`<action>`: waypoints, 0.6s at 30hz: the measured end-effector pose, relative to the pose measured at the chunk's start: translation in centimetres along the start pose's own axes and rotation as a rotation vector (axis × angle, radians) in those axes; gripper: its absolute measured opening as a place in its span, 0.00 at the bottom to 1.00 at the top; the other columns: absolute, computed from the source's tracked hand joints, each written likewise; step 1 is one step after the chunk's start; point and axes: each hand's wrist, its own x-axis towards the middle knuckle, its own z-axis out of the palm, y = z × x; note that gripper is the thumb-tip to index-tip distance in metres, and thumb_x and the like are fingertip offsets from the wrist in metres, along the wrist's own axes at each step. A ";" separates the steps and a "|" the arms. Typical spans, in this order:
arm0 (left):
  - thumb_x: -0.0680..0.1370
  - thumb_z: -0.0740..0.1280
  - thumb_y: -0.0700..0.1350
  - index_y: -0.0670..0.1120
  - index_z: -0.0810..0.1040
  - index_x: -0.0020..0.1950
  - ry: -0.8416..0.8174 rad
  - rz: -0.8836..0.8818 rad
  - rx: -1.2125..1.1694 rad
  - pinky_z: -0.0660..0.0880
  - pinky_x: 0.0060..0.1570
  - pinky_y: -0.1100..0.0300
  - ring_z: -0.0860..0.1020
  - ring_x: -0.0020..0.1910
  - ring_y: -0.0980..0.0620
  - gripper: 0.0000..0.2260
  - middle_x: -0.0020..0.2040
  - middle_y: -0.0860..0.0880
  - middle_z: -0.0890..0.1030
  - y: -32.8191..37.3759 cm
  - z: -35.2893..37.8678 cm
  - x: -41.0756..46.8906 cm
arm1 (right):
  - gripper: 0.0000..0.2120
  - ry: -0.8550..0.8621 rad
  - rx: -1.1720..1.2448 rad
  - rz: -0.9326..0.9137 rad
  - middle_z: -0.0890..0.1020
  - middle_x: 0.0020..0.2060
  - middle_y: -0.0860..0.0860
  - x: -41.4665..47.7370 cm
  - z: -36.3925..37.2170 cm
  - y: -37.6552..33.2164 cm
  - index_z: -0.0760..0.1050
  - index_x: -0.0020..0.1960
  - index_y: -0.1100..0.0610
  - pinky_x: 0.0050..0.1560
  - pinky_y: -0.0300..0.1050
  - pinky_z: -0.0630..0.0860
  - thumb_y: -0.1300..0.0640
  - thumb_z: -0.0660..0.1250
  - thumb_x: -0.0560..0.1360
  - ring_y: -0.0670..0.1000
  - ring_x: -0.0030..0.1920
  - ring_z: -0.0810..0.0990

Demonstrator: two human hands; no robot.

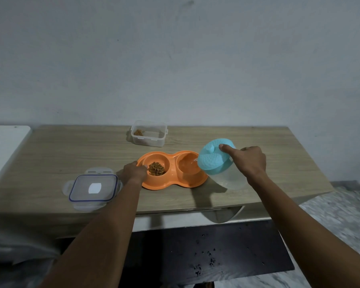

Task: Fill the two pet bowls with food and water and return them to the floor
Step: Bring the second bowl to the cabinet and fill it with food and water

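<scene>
At the bottom of the frame a dark board [216, 252] is seen below the table edge, dotted with small dark specks [204, 260] right of centre. Two bare forearms are stretched up from the lower corners toward the middle of the frame.

On the near left part of the table [71, 154] a clear lid [93, 188] with a blue seal and side clips is laid flat. Just right of it the left hand [134, 172] is rested on the left rim of the orange double bowl [172, 170], its fingers [143, 166] curled over that rim and gripping it. The bowl is set on the table at the centre of the frame. Its left well is filled with a heap of brown kibble [156, 169]; its right well is seen to hold water [187, 168].

Right of centre, a clear jug [231, 177] with a turquoise lid [213, 157] is held tilted, lid end toward the right well, so that its mouth is placed just over that well's right edge. The jug is grasped by the right hand [249, 163], the fingers [227, 148] being wrapped around it with one pressed on the lid.

Farther back, above the bowl, an open clear container [149, 133] is stood on the table with a little kibble left in its left corner. Behind it a pale wall [175, 59] is seen.
</scene>
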 end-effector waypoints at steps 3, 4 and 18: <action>0.79 0.68 0.47 0.42 0.80 0.63 0.003 -0.006 -0.009 0.74 0.52 0.53 0.79 0.58 0.40 0.15 0.61 0.41 0.81 0.1 0.0 -0.1 | 0.30 0.002 0.001 0.001 0.79 0.30 0.54 0.0 0.0 0.0 0.82 0.36 0.64 0.36 0.48 0.71 0.34 0.77 0.65 0.53 0.33 0.77; 0.79 0.68 0.46 0.42 0.80 0.64 0.002 -0.007 -0.013 0.74 0.51 0.53 0.79 0.58 0.40 0.15 0.61 0.41 0.81 0.1 0.0 -0.1 | 0.31 0.003 0.004 0.006 0.79 0.30 0.54 0.0 0.0 0.0 0.82 0.36 0.64 0.37 0.48 0.71 0.34 0.77 0.65 0.52 0.33 0.77; 0.79 0.65 0.46 0.48 0.81 0.51 0.029 0.032 0.136 0.68 0.43 0.56 0.73 0.43 0.46 0.06 0.46 0.46 0.77 0.4 0.0 -0.6 | 0.34 0.043 -0.071 -0.029 0.80 0.30 0.57 0.2 -0.1 -0.2 0.82 0.38 0.67 0.36 0.48 0.72 0.33 0.75 0.65 0.53 0.31 0.76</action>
